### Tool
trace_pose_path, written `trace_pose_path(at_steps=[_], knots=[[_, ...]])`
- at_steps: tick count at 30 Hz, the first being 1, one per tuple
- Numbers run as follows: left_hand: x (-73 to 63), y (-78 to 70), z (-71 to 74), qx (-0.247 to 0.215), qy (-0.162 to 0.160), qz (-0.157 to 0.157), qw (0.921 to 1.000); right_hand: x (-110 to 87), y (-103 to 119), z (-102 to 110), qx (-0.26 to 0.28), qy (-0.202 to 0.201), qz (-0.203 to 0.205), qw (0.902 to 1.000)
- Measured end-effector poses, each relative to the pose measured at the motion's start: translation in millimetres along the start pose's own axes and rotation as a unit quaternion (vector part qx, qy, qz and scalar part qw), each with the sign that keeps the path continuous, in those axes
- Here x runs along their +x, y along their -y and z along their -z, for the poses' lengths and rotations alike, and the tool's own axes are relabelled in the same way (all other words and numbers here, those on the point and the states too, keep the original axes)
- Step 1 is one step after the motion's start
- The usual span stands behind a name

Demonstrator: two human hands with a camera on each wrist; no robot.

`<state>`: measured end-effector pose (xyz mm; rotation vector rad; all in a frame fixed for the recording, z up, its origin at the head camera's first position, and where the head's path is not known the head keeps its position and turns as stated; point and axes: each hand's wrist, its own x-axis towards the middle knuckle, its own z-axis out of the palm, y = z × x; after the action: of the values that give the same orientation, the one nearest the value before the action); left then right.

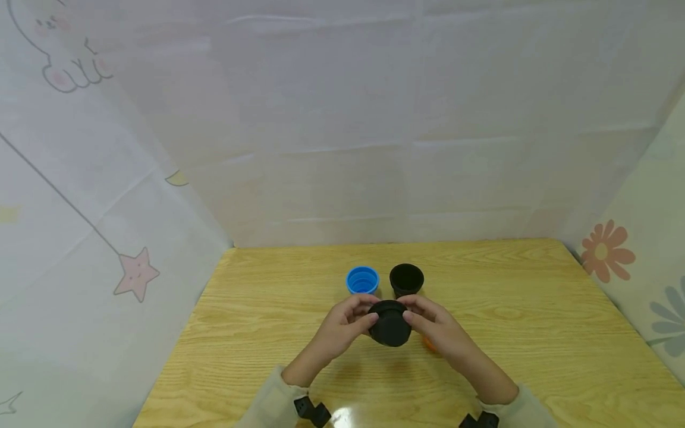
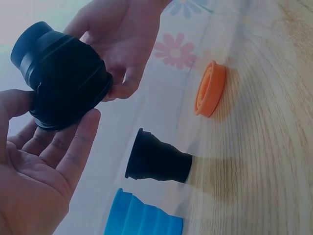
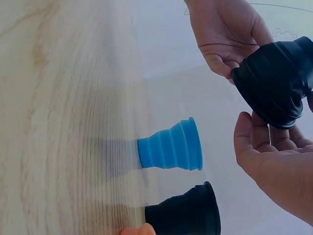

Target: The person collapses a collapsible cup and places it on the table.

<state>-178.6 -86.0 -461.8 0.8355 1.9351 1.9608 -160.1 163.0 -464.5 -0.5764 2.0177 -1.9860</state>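
Both hands hold a black collapsible cup [image 1: 390, 328] above the table, its base tipped toward the head camera. My left hand [image 1: 342, 327] pinches one side of it, thumb on the near face and fingers round the rim. On the other side my right hand [image 1: 436, 327] grips it the same way. In the left wrist view the black collapsible cup [image 2: 68, 73] shows stepped folds, with its wall partly pushed in near the left thumb. Beyond the hands stand an extended blue collapsible cup [image 1: 363, 279] and a second black collapsible cup [image 1: 407, 278], mouths up.
An orange collapsible cup [image 2: 211, 89], folded flat into a ring, lies on the wooden table [image 1: 257, 333]; the right hand partly hides it in the head view. Behind the table hangs a pale cloth [image 1: 342, 148], with printed cloth on both sides.
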Motion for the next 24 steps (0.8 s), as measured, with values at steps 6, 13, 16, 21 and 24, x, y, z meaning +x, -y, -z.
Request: trace_pose_path(at_steps=[6,13,16,21,24], knots=[[1.0,1.6,-0.8,-0.002,0.008,-0.005,1.0000,-1.4,1.2,2.6,0.039,0.032,0.009,0.9987],[0.6,-1.3,-1.8,0.005,0.002,0.012,0.9999,-1.5,3.5,2.0,0.050,0.040,0.007,0.9979],[0.3,-3.0,-1.9,0.008,0.004,0.015,0.9998,-1.9,4.8,1.4,0.053,0.044,0.007,0.9976],[0.4,-5.6,-1.5,-0.022,0.031,0.019,0.9991,-2.3,5.6,0.2,0.069,0.056,0.015,0.9959],[0.3,-7.4,-2.3,-0.052,0.045,0.027,0.9973,-2.1,5.7,-1.1,0.078,0.061,0.022,0.9948]])
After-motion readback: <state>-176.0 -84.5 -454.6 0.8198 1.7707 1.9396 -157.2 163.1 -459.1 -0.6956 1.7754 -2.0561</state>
